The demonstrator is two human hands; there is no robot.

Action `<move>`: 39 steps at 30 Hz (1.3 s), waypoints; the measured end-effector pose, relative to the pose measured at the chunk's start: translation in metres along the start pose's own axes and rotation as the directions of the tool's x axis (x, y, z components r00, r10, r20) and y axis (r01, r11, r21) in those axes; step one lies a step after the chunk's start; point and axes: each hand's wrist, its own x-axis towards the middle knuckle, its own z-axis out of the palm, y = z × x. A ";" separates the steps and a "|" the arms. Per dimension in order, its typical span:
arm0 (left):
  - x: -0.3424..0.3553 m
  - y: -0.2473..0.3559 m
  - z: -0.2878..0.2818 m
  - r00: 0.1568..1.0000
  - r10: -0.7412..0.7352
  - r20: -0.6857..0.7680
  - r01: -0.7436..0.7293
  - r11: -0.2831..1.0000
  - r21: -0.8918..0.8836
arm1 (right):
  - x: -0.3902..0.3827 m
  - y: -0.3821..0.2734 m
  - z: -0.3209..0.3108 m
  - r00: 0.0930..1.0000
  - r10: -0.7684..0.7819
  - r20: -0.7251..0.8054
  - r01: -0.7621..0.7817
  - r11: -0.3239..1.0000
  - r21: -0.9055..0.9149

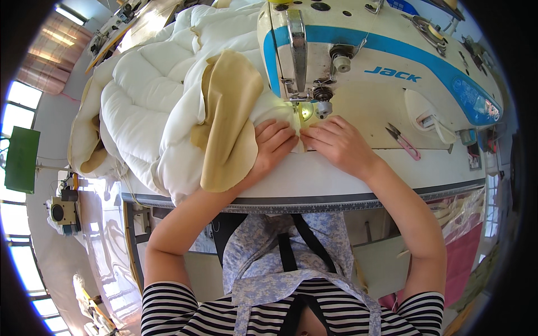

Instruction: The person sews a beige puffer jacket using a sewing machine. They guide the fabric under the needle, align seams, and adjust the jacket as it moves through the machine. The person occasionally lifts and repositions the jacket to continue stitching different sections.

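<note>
A bulky white padded piece (pixel 145 84) lies heaped left of the sewing machine (pixel 358 61), its edge running in under the needle area. A tan fabric flap (pixel 230 123) folds over it and partly covers my left wrist. Just left of the presser foot, my left hand (pixel 274 143) bends its fingers over the white edge, pressing it down. My right hand (pixel 339 143) pinches the same edge with thumb and fingertips, close to my left fingertips. A small light glows by the needle (pixel 305 111); the stitching itself is hidden.
Pink-handled thread snips (pixel 403 143) rest on the machine bed, right of my right hand. A ruler strip (pixel 314 204) runs along the table's front edge. Another tan-edged fold (pixel 84 134) hangs at the far left, near a green panel (pixel 22 159).
</note>
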 end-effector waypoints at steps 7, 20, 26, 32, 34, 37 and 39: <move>0.000 0.000 0.001 0.999 -0.024 0.027 0.026 0.999 -0.043 | 0.002 -0.002 -0.004 1.000 0.014 0.026 -0.013 0.998 -0.059; 0.008 -0.023 0.018 0.994 -0.084 -0.067 0.082 0.996 -0.043 | 0.005 0.006 0.006 0.987 0.155 -0.043 -0.157 0.985 -0.069; 0.003 -0.023 0.020 0.985 -0.140 -0.096 0.123 0.979 -0.163 | 0.006 0.001 0.004 0.993 0.113 -0.016 -0.113 0.994 -0.001; 0.002 -0.021 0.019 0.989 -0.122 -0.083 0.108 0.981 -0.163 | 0.013 -0.001 0.005 0.989 0.143 -0.034 -0.140 0.987 0.079; 0.002 -0.023 0.022 0.984 -0.147 -0.099 0.124 0.970 -0.209 | 0.014 -0.003 0.006 0.984 0.177 -0.021 -0.173 0.977 0.122; 0.001 -0.022 0.025 0.971 -0.211 -0.117 0.169 0.941 -0.293 | 0.017 -0.007 0.007 0.981 0.196 -0.005 -0.194 0.976 0.103; 0.000 -0.022 0.029 0.965 -0.228 -0.128 0.176 0.929 -0.325 | 0.019 -0.009 0.009 0.978 0.208 0.007 -0.208 0.976 0.072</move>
